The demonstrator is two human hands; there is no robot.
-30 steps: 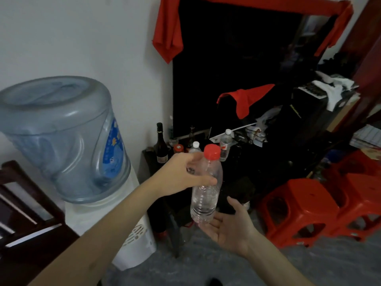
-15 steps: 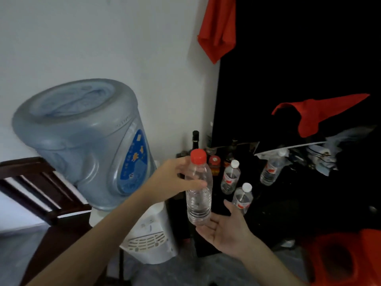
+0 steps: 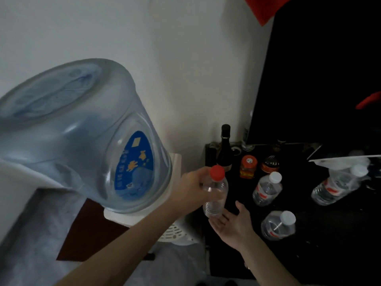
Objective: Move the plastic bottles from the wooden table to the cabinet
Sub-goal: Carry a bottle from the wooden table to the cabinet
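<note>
Left hand (image 3: pixel 191 189) grips red-capped bottle (image 3: pixel 215 195) upright by its upper body; right hand (image 3: pixel 233 222) flat, palm up under its base (contact unclear).

Dim indoor light, cool grey cast. White wall (image 3: pixel 185 58) brightest, evenly lit; dark cabinet top (image 3: pixel 309 254) and black panel (image 3: pixel 329 69) sink into near-black, detail lost. Small glints on water jug (image 3: pixel 82 131) and red-capped bottle (image 3: pixel 215 193). Overall softness, motion blur. Wide-angle bending at edges.
</note>
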